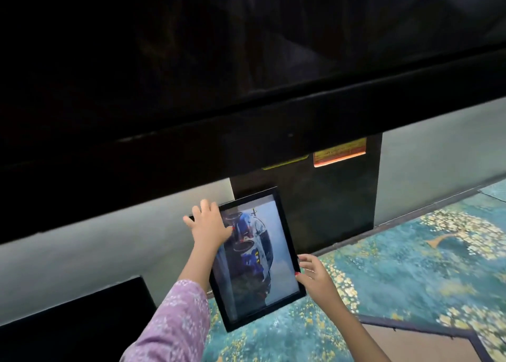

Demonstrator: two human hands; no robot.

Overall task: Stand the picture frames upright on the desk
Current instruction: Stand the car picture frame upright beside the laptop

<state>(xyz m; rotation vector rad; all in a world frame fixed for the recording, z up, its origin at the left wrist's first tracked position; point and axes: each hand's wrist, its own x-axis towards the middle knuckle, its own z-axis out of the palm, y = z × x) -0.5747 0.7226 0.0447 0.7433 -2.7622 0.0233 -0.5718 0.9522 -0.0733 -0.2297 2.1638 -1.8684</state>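
Note:
A black picture frame [262,276] with a blue and white picture sits low in the middle of the head view, held tilted above the patterned carpet. My left hand [210,226] grips its upper left corner, fingers wrapped over the top edge. My right hand [315,275] holds the right edge near the lower corner, thumb on the front. A dark desk edge [246,131] runs across the view above the frame. The desk top is in deep shadow.
A dark panel [328,205] with an orange label [339,153] stands against the pale wall behind the frame. Teal floral carpet [397,265] covers the floor at right. A black object [74,320] sits at lower left, a brown box corner [424,345] at lower right.

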